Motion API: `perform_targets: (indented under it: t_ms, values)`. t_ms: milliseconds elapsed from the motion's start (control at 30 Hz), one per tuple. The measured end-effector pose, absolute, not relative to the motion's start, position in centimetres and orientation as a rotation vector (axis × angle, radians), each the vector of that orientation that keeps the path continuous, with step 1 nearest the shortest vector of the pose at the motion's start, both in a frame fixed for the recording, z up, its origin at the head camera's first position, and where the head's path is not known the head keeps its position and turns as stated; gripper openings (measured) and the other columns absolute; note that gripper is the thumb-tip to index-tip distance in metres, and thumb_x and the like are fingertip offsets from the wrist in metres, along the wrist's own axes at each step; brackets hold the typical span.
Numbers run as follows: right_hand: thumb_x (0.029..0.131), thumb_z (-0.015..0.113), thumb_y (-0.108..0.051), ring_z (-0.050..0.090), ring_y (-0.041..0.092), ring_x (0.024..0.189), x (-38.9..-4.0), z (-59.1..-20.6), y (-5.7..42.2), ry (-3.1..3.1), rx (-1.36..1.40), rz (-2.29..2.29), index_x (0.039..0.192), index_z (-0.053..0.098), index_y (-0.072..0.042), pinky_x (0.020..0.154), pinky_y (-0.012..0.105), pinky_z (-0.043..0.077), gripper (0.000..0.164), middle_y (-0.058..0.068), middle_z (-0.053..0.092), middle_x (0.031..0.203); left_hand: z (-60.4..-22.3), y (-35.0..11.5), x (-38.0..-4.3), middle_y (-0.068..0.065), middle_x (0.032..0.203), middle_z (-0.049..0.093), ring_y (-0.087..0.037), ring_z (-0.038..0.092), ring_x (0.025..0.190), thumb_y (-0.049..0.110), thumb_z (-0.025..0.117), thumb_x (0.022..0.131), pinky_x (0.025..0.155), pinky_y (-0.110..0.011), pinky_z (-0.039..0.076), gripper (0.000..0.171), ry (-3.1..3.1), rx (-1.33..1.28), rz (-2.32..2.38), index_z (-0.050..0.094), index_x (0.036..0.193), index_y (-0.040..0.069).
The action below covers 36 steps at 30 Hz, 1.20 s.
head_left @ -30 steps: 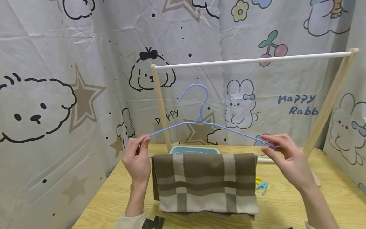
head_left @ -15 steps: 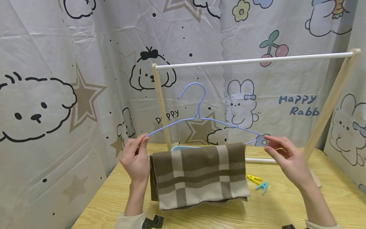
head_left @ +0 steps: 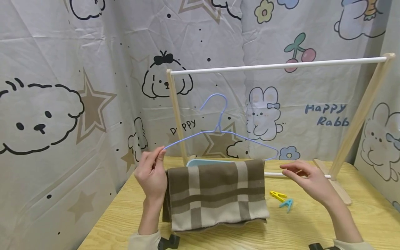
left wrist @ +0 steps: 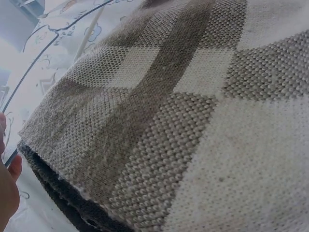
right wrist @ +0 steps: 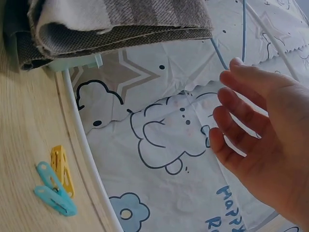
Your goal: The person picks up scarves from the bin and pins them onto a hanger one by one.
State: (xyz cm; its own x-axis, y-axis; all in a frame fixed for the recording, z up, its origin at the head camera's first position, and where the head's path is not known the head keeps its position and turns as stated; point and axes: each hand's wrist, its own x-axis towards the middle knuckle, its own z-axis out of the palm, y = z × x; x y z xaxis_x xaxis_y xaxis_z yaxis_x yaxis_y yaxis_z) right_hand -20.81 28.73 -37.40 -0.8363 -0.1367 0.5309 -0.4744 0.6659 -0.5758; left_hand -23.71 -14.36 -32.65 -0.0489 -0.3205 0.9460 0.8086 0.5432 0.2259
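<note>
The left hand (head_left: 152, 175) pinches the likely light, stiff hanger (head_left: 218, 130), graspable too at its corner (head_left: 277, 153) near the empty, loose-fingered right hand (head_left: 309, 178).

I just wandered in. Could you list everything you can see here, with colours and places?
Hanger: one, lilac-blue, in front of the rack
Cloth: one, brown and cream check, over the hanger's lower bar
Rack: one, white bars and pale wood, on the table
Tub: one, pale blue, behind the cloth
Pegs: two, yellow and teal, on the table
Table: one, light wood, below
Curtain: off-white, cartoon-printed, surrounding
Sleeves: two, beige, bottom edge
Left-hand grip: one, bare, pinching the hanger
Right-hand grip: one, bare, near the hanger, holding nothing
</note>
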Motion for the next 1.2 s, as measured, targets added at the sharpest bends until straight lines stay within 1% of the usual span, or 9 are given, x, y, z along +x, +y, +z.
perform_targets:
  t_ms: [100,233,300,567,833,1033,1200]
  values:
    - [0.097,0.066,-0.021,0.059,-0.001,0.085,-21.1,-37.8,28.8,-2.476,0.488,0.998,0.113,0.072,-0.020,0.072,0.017,0.050,0.017,-0.009,0.067,0.101,-32.8,-14.4,-23.8,-0.016,0.066,0.055,-0.008,0.038,0.057,-0.009,0.075,0.080,0.053,-0.016,0.028,0.014,-1.336,-0.450,-0.976,0.078,0.092,-0.004]
    - [0.095,0.068,-0.018,0.060,-0.001,0.083,-21.5,-38.2,28.8,-2.474,0.516,1.002,0.112,0.073,-0.018,0.069,0.019,0.051,0.017,-0.002,0.069,0.101,-32.9,-14.4,-24.0,-0.015,0.066,0.054,-0.008,0.037,0.057,-0.011,0.074,0.079,0.053,-0.016,0.027,0.016,-1.361,-0.421,-0.984,0.077,0.093,-0.004]
    - [0.095,0.068,-0.018,0.060,-0.002,0.082,-21.6,-38.4,28.8,-2.482,0.515,0.998,0.112,0.073,-0.018,0.068,0.019,0.052,0.017,-0.001,0.070,0.101,-33.0,-14.4,-24.1,-0.015,0.066,0.053,-0.009,0.037,0.057,-0.012,0.074,0.079,0.053,-0.016,0.027,0.016,-1.373,-0.416,-0.989,0.077,0.093,-0.004]
    - [0.095,0.069,-0.018,0.060,-0.001,0.081,-22.0,-39.2,29.0,-2.503,0.520,0.988,0.111,0.072,-0.019,0.068,0.020,0.052,0.017,-0.002,0.070,0.100,-33.3,-14.5,-24.2,-0.014,0.066,0.053,-0.008,0.037,0.058,-0.014,0.074,0.078,0.053,-0.015,0.028,0.018,-1.368,-0.421,-1.016,0.077,0.092,-0.004]
    - [0.096,0.067,-0.020,0.058,0.000,0.082,-22.6,-40.7,29.7,-2.551,0.535,1.008,0.110,0.072,-0.019,0.067,0.021,0.050,0.015,-0.001,0.069,0.102,-33.2,-14.5,-24.0,-0.013,0.065,0.053,-0.008,0.038,0.058,-0.012,0.074,0.079,0.053,-0.015,0.029,0.017,-1.386,-0.442,-1.037,0.077,0.093,-0.003]
    - [0.096,0.067,-0.024,0.056,0.000,0.081,-23.2,-42.2,30.3,-2.626,0.513,1.002,0.110,0.072,-0.017,0.069,0.022,0.050,0.017,-0.006,0.066,0.093,-33.1,-14.5,-24.0,-0.013,0.066,0.052,-0.006,0.039,0.059,-0.010,0.074,0.081,0.054,-0.014,0.030,0.015,-1.400,-0.465,-1.039,0.077,0.093,-0.002]
    - [0.097,0.066,-0.026,0.054,-0.001,0.080,-23.6,-43.0,30.8,-2.713,0.547,0.986,0.113,0.071,-0.012,0.069,0.023,0.049,0.022,-0.007,0.063,0.090,-33.1,-14.3,-24.2,-0.012,0.065,0.052,-0.007,0.038,0.059,-0.009,0.075,0.080,0.054,-0.014,0.030,0.014,-1.394,-0.474,-1.037,0.077,0.092,-0.001]
